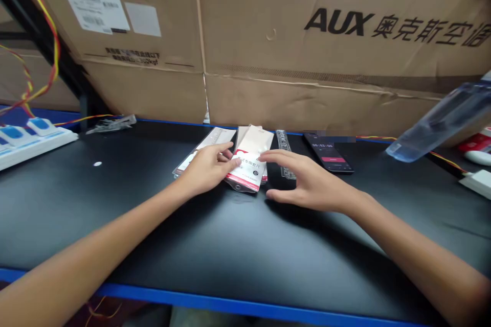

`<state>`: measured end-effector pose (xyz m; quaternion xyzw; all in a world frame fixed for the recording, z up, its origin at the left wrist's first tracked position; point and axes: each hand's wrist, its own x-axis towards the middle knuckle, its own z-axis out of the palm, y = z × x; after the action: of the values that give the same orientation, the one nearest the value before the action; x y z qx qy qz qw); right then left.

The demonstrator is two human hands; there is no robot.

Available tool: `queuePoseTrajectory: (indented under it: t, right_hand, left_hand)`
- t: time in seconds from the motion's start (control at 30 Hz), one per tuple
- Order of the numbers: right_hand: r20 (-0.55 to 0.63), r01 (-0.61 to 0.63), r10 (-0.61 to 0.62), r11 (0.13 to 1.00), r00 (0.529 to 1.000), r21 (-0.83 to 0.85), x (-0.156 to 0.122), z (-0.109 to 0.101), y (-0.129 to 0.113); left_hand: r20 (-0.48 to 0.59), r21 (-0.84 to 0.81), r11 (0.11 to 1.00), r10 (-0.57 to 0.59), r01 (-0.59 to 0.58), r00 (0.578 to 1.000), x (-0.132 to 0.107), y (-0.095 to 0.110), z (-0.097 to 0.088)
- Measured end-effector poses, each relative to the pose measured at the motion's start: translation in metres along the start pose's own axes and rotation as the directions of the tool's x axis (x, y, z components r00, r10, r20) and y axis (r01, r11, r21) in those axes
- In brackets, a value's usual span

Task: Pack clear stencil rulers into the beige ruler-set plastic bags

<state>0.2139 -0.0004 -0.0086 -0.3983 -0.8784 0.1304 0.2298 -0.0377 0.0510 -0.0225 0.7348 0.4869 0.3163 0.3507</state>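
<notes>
White-red packet on black bench: left hand over it, fingers extended, grip unclear; right hand open, fingertips just beside.

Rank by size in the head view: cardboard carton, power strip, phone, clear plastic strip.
1. Cardboard carton
2. Power strip
3. Phone and clear plastic strip: too alike to rank

Glossy white-and-red packet, matt black tabletop, rough brown corrugated cardboard, translucent blue plastic container
</notes>
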Motion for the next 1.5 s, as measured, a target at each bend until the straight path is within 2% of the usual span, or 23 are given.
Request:
queuePoseTrajectory:
  t: [0.2, 0.5, 0.6, 0.7, 0.77, 0.83, 0.9, 1.13, 1.27, 1.5]
  right_hand:
    - [0.006, 0.035, -0.035, 0.999, 0.999, -0.021, 0.000, 0.008, -0.002]
    - [-0.025, 0.079, -0.080, 0.996, 0.997, -0.040, 0.000, 0.013, 0.006]
    - [-0.026, 0.099, -0.100, 0.994, 0.995, -0.035, 0.000, 0.012, 0.003]
    - [-0.054, 0.118, -0.120, 0.992, 0.991, -0.034, 0.000, 0.011, -0.003]
    - [-0.089, 0.138, -0.141, 0.990, 0.986, -0.035, 0.000, 0.010, -0.006]
    - [-0.115, 0.158, -0.161, 0.987, 0.980, -0.040, 0.000, 0.010, -0.009]
    - [-0.127, 0.168, -0.173, 0.984, 0.977, -0.052, 0.000, 0.010, -0.011]
    - [-0.148, 0.178, -0.186, 0.982, 0.971, -0.063, -0.001, 0.011, -0.010]
    - [-0.149, 0.185, -0.192, 0.981, 0.970, -0.063, -0.001, 0.011, -0.009]
    - [-0.163, 0.193, -0.202, 0.979, 0.966, -0.073, -0.001, 0.011, -0.010]
  left_hand:
    - [0.053, 0.257, 0.936, 0.234, -0.240, 0.971, -0.002, -0.001, 0.004]
    - [0.143, 0.444, 0.838, 0.285, -0.318, 0.948, -0.006, 0.005, 0.000]
    - [0.104, 0.456, 0.839, 0.283, -0.299, 0.954, -0.003, 0.005, -0.006]
    - [-0.016, 0.525, 0.828, 0.241, -0.197, 0.970, 0.005, -0.001, -0.016]
    - [-0.075, 0.622, 0.778, 0.169, -0.086, 0.983, 0.011, -0.008, -0.024]
    - [-0.077, 0.669, 0.743, 0.075, -0.004, 0.994, 0.016, -0.014, -0.029]
    - [-0.064, 0.662, 0.749, 0.020, 0.028, 0.998, 0.019, -0.018, -0.032]
    - [-0.097, 0.666, 0.745, 0.041, 0.034, 0.994, 0.018, -0.023, -0.028]
    - [-0.056, 0.681, 0.732, 0.072, -0.014, 0.996, 0.021, -0.029, -0.027]
    - [-0.052, 0.608, 0.793, 0.074, -0.027, 0.996, 0.027, -0.035, -0.029]
